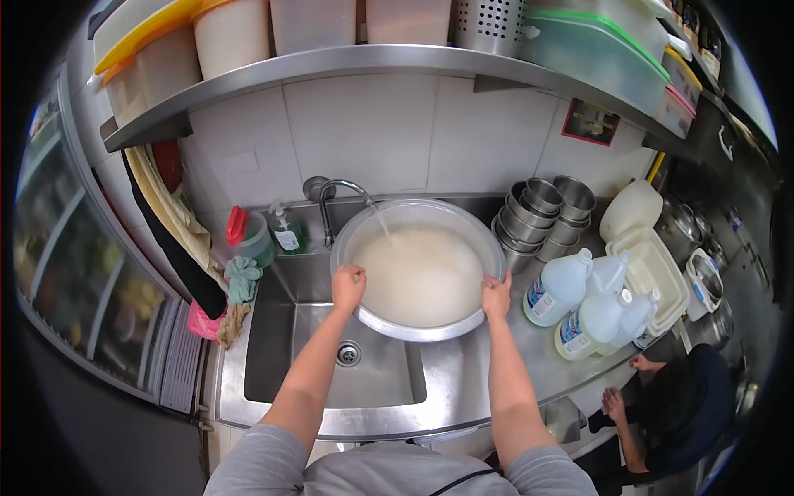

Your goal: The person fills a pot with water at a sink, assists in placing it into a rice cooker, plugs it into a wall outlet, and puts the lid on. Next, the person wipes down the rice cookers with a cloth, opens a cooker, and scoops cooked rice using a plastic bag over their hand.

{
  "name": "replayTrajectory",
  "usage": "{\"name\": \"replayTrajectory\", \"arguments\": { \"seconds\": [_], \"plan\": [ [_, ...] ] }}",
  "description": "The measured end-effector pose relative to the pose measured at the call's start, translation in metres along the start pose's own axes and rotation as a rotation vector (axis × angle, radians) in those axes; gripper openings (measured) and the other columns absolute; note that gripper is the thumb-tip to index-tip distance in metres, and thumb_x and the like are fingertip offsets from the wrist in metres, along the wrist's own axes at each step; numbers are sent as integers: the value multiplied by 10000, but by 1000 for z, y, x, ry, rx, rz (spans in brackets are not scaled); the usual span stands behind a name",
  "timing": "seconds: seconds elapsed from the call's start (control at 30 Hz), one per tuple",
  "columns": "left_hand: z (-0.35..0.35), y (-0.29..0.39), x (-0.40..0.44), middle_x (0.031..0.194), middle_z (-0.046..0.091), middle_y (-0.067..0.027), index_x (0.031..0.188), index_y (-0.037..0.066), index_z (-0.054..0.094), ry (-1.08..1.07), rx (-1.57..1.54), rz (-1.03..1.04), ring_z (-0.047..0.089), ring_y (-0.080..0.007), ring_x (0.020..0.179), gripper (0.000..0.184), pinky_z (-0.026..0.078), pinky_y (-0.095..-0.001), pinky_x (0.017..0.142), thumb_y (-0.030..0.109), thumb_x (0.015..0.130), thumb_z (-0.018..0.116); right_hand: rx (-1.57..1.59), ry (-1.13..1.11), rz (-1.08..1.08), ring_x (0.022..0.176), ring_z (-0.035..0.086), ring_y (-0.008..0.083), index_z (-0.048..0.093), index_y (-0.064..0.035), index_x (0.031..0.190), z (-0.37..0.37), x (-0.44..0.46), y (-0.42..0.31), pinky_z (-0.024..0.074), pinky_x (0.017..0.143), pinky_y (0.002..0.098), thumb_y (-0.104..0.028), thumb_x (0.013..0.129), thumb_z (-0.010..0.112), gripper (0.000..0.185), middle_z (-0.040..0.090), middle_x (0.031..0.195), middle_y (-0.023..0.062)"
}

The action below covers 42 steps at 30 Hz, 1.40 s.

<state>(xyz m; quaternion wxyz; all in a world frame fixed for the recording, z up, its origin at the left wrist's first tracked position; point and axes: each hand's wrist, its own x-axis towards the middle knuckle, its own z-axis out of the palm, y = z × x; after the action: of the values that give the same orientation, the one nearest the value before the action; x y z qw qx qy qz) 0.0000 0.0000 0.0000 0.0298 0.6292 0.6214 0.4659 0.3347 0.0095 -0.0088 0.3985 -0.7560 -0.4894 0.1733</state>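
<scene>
A large round metal basin sits partly over the sink and partly on the steel counter. Cloudy, cream-coloured water fills much of it; what lies beneath the surface is hidden. From the curved faucet, a stream runs into the basin's back left side. My left hand is closed on the rim at the left. On the opposite side, my right hand grips the rim, fingers curled around it.
Stacked metal pots stand right of the basin, with several plastic jugs in front. Soap and a red-lidded container are behind the sink. A loaded shelf hangs overhead. Another person is at lower right.
</scene>
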Motion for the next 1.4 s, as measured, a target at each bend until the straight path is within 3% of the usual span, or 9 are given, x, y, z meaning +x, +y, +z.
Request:
{"name": "replayTrajectory", "arguments": {
  "seconds": [1.0,1.1,1.4],
  "plan": [
    [4,-3,0,776,621,-140,747,23,655,13,-20,14,572,-305,798,103,451,-382,732,88,707,587,-59,-6,-13,1097,510,321,656,-175,1040,-5,-3,-1,410,912,398,-259,748,529,329,223,1442,89],
    [2,-3,-1,829,630,-144,786,44,668,-20,-7,-6,580,-309,817,129,455,-368,754,118,714,592,-33,-15,0,1100,507,323,657,-177,1039,-4,-3,-2,405,918,400,-257,747,528,329,224,1442,85],
    [5,-4,0,771,619,-133,751,38,659,10,-12,15,567,-299,791,103,451,-376,722,97,707,588,-34,-7,2,1114,497,318,658,-189,1038,-4,-3,-3,397,927,395,-258,751,527,323,226,1443,77]
  ]
}}
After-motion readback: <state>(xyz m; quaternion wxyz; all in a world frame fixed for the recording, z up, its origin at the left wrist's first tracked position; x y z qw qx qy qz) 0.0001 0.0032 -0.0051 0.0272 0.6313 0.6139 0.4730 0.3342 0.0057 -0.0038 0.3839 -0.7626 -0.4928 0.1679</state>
